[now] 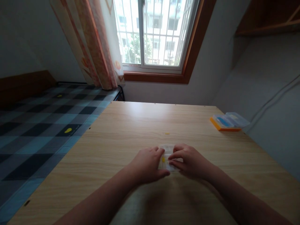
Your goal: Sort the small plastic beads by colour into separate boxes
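A small clear plastic box (167, 155) with something yellow inside lies on the light wooden table (131, 131). My left hand (147, 164) grips its left side with curled fingers. My right hand (189, 160) pinches its right side between thumb and forefinger. Most of the box is hidden between the two hands. A tiny yellow piece (167, 133) lies on the table a little beyond the box, apart from both hands.
An orange and blue case with a clear lid (228, 122) sits at the table's far right edge near the wall. A bed with a blue checked cover (39, 128) adjoins the table on the left. A curtain (93, 43) and barred window (156, 32) are behind.
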Action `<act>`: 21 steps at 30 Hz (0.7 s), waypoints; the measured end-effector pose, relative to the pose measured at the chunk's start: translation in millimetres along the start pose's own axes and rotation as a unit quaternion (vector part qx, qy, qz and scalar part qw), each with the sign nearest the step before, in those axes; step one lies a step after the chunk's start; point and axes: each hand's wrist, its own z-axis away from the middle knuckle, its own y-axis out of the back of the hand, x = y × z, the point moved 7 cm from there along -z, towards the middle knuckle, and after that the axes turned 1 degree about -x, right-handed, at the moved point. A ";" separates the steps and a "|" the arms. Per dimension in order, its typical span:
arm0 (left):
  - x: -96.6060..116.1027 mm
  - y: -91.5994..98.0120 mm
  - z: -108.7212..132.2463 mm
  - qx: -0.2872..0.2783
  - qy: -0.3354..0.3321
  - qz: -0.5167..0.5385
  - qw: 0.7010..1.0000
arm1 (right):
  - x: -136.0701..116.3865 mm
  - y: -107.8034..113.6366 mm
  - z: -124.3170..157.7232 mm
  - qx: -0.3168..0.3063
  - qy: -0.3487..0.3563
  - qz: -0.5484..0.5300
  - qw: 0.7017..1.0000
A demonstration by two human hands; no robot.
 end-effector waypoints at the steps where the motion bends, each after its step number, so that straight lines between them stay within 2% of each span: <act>1: 0.4 0.2 -0.1 -0.002 0.000 -0.001 1.000 | 0.1 3.8 1.7 0.000 0.004 0.000 1.000; 5: 1.8 0.9 -0.6 -0.007 -0.001 -0.003 1.000 | -3.4 8.9 5.7 -0.013 0.035 0.009 0.999; 12: 1.6 -0.1 -1.7 -0.010 0.001 -0.007 1.000 | -8.5 -4.6 3.8 -0.027 0.052 0.029 0.998; 21: 1.9 0.7 -0.3 0.003 -0.007 -0.008 1.000 | -14.5 -8.2 0.2 0.003 0.052 0.033 0.998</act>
